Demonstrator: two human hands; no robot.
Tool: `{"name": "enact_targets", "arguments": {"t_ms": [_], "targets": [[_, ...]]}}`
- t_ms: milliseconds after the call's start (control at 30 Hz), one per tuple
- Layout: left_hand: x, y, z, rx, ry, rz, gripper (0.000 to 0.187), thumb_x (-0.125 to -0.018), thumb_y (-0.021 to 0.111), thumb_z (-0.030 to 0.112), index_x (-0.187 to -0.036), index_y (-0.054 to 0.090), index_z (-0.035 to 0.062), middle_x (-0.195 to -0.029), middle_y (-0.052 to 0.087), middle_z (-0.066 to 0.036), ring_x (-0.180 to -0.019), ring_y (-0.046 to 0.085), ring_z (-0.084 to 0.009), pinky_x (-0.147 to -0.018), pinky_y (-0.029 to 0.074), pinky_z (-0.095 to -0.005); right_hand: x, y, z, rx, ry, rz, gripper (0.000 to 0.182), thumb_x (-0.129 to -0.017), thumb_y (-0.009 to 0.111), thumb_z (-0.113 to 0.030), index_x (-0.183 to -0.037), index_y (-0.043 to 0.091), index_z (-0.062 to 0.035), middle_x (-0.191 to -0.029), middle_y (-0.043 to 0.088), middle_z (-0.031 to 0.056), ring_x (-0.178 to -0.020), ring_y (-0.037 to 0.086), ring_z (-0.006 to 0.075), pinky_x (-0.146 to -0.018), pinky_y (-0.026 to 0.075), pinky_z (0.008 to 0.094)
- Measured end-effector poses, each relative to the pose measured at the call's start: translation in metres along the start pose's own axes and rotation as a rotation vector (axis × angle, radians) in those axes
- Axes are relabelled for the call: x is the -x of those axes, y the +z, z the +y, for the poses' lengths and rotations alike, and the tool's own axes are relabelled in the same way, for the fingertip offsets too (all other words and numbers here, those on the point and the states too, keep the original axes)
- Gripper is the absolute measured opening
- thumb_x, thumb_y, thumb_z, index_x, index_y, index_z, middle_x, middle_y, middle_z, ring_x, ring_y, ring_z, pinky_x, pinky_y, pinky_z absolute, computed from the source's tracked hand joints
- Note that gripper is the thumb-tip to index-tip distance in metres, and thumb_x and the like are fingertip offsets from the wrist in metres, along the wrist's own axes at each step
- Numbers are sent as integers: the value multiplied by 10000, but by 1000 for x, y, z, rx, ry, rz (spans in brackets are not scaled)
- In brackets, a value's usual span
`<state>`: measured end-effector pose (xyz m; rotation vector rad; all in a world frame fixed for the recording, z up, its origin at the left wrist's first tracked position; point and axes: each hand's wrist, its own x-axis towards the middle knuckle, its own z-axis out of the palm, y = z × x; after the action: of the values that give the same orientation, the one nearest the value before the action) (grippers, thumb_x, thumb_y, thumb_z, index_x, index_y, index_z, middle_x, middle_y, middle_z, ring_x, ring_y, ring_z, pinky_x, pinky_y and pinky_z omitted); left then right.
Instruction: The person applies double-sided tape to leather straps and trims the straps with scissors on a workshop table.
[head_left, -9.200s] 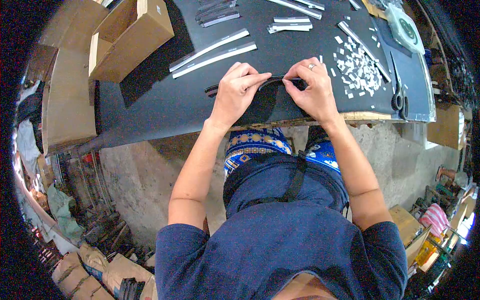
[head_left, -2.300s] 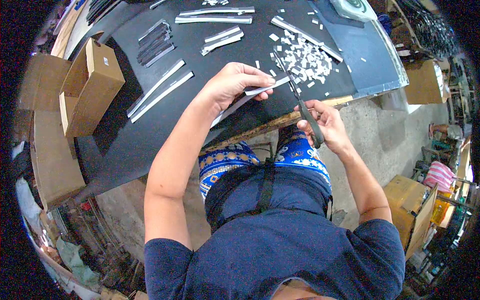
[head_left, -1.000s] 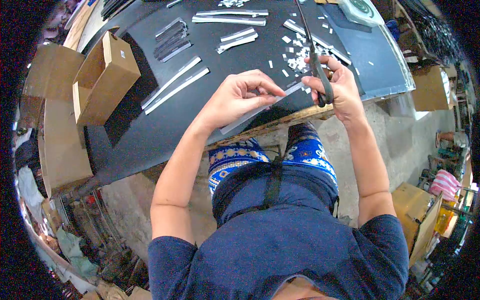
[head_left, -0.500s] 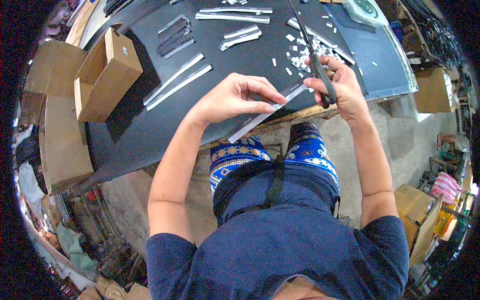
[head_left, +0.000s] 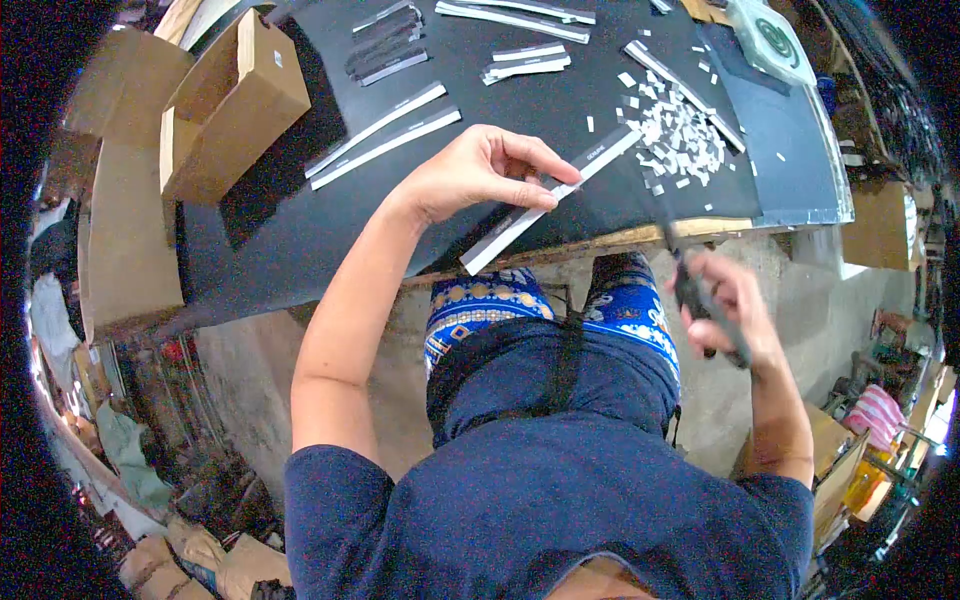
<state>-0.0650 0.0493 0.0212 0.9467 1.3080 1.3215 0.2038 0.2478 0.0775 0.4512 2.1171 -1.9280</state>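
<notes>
Dark-topped worktable (head_left: 265, 255) with wooden front edge (head_left: 725, 226), grey concrete floor (head_left: 810, 310), bright light (head_left: 940, 425) at far right

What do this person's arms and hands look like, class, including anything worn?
The left arm and right arm have short, dark navy-blue fabric sleeves, bare below. The left hand and right hand are ungloved; blur hides the right's finer details.

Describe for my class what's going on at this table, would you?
A person's left grip pinches a black-and-white strip near the edge of the table. The right grip holds black scissors, too blurred to tell whether the blades are open. Small white pieces lie scattered past the strip's far end. More strips lie farther left, near a cardboard box.
</notes>
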Motion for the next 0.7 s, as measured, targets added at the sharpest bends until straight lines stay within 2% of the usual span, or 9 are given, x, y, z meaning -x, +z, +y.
{"name": "enact_targets", "arguments": {"t_ms": [100, 400, 700], "targets": [[-2, -1, -4, 24, 17, 3, 309, -747, 766, 58, -1050, 711, 35, -811, 657, 16, -712, 547, -39, -663, 441, -190, 7, 16, 4, -198, 226, -101, 408, -725, 804, -80, -1044, 556, -25, -690, 585, -13, -515, 539, 49, -402, 417, 210], [-2, 18, 9, 23, 22, -7, 327, -715, 784, 33, -1035, 714, 25, -821, 643, 23, -714, 542, -37, -680, 446, -188, -9, 25, 8, -265, 185, -126, 404, -743, 798, -111, -1054, 557, -19, -697, 602, 1, -513, 550, 54, -405, 423, 209], [-4, 21, 11, 41, 24, -25, 322, -720, 779, 21, -1033, 707, 9, -890, 683, -14, -721, 566, -41, -690, 465, -191, -15, 28, 2, -207, 190, -106, 398, -743, 805, -123, -1046, 569, -20, -653, 602, -3, -458, 526, 49, -379, 395, 200]]}}
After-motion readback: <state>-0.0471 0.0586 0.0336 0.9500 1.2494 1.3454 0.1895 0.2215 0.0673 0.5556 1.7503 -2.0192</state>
